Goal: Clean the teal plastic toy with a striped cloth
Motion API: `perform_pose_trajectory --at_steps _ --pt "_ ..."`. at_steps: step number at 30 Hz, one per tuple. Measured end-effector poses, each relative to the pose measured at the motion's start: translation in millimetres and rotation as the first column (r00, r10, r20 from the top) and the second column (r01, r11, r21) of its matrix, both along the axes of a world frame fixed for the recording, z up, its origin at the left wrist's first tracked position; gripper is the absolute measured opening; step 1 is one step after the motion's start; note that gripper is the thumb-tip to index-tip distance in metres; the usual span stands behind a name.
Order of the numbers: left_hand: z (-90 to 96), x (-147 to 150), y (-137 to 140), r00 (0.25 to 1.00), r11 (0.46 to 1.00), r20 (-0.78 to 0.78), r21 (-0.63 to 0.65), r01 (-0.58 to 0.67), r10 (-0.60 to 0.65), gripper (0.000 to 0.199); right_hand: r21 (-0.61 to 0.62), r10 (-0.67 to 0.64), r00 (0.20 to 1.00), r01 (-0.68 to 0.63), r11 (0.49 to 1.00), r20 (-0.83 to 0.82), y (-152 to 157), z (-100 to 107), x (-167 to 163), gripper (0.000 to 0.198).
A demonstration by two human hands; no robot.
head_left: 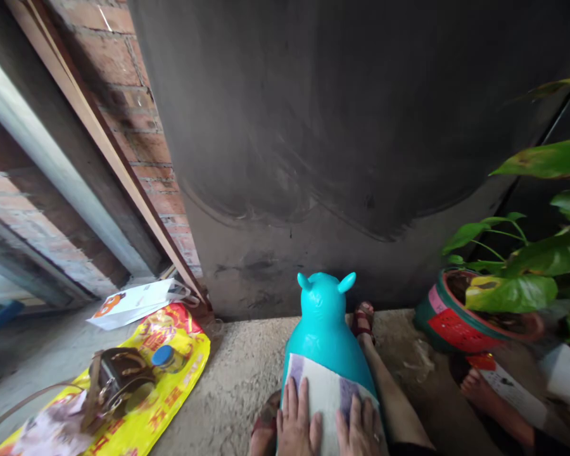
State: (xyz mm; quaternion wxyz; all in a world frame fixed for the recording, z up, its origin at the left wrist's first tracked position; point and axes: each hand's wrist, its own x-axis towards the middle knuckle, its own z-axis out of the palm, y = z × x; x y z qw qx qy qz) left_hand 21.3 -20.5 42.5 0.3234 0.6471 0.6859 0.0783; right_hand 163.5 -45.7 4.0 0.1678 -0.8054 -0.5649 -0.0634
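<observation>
A turquoise inflatable animal toy [323, 323] with two small ears stands on the floor between my legs, facing a dark grey wall. A white and purple cloth [323, 392] lies over its back. My left hand [297, 421] rests flat on the left part of the cloth, fingers together. My right hand [360, 427], with a ring on one finger, lies flat on the right part of the cloth. Neither hand grips anything. My right foot in a dark red sandal [362, 316] shows beside the toy.
A potted plant [460, 316] with large green leaves stands at the right. Another person's bare foot [479, 389] is near it. On the left lies a yellow printed bag [171, 386] with a brown handbag [116, 377] and a blue-capped jar [162, 356]; a white paper bag [133, 303] lies behind.
</observation>
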Motion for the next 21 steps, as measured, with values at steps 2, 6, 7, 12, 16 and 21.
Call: perform_pose_trajectory --at_steps 2,6,7,12,16,21 --pt "6.6 4 13 1.0 1.0 0.009 0.002 -0.02 0.02 0.065 -0.049 -0.005 1.0 0.005 0.999 -0.005 38 16 -3 0.07" --pt "21.1 15 56 0.995 0.994 0.033 0.047 -0.097 0.095 0.063 -0.102 0.13 0.989 -0.137 0.985 -0.071 115 44 1 0.07" --pt "23.2 18 66 0.995 0.994 0.04 0.05 -0.097 0.095 0.063 -0.11 0.138 0.985 -0.149 0.983 -0.099 128 49 3 0.07" --pt "27.3 22 79 0.997 0.997 0.044 0.038 -0.069 0.067 0.064 -0.133 0.114 0.983 -0.133 0.982 -0.143 140 52 7 0.069" --pt "31.4 20 60 0.998 0.997 0.029 0.048 -0.061 0.06 0.064 -0.161 0.062 0.993 -0.078 0.984 -0.099 100 46 0 0.07" --pt "16.8 14 23 1.0 0.997 -0.025 0.077 0.011 -0.01 0.067 -0.121 0.079 0.993 -0.089 0.989 -0.083 31 42 -1 0.069"
